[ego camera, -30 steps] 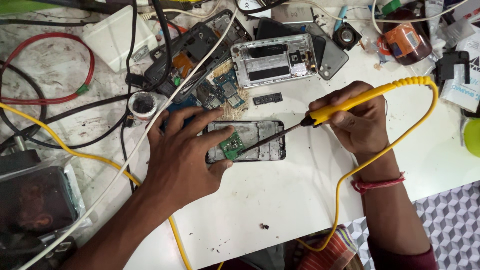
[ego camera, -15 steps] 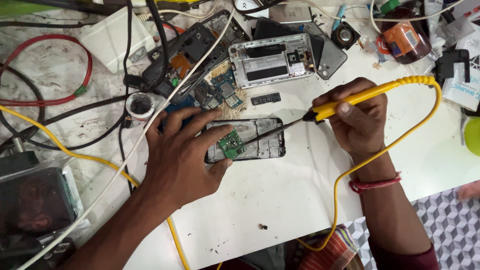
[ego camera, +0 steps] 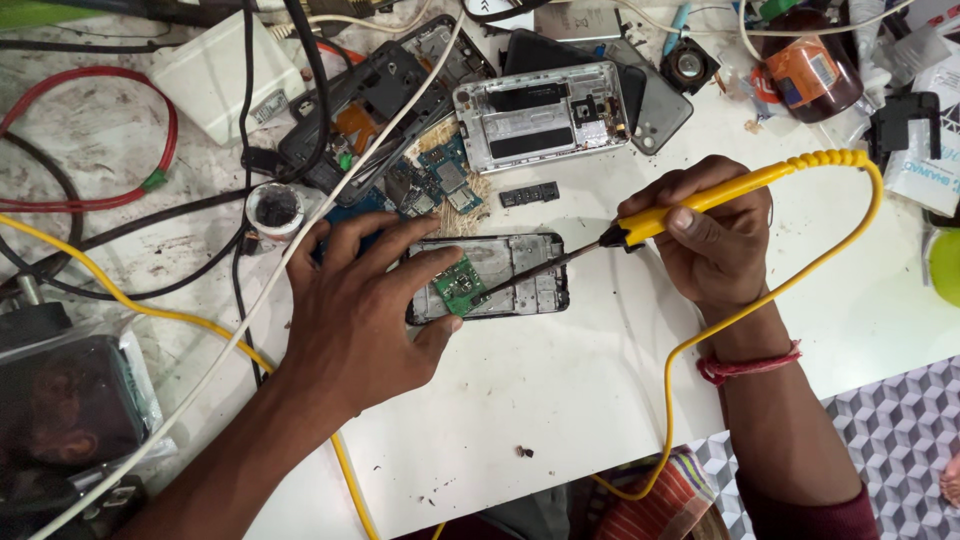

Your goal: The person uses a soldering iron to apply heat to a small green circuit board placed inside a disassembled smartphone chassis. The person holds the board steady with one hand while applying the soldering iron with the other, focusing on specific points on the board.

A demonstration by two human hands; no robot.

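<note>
My left hand [ego camera: 360,320] presses down on the left end of an opened phone frame [ego camera: 515,272] lying on the white table, fingers holding a small green circuit board [ego camera: 458,284] in place. My right hand [ego camera: 715,240] grips a yellow-handled soldering iron [ego camera: 700,200]. Its dark tip reaches left and touches the green board. A yellow cord [ego camera: 770,300] loops from the iron's end down past my right wrist.
Behind the frame lie a silver phone chassis [ego camera: 540,115], a dark phone shell [ego camera: 370,100], a blue circuit board [ego camera: 440,180] and a small black part [ego camera: 528,193]. A round tin [ego camera: 275,210], red, black, white and yellow cables crowd the left. A brown bottle [ego camera: 815,75] stands back right.
The phone frame and both hands have shifted very slightly; the iron's tip stays on the green board.
</note>
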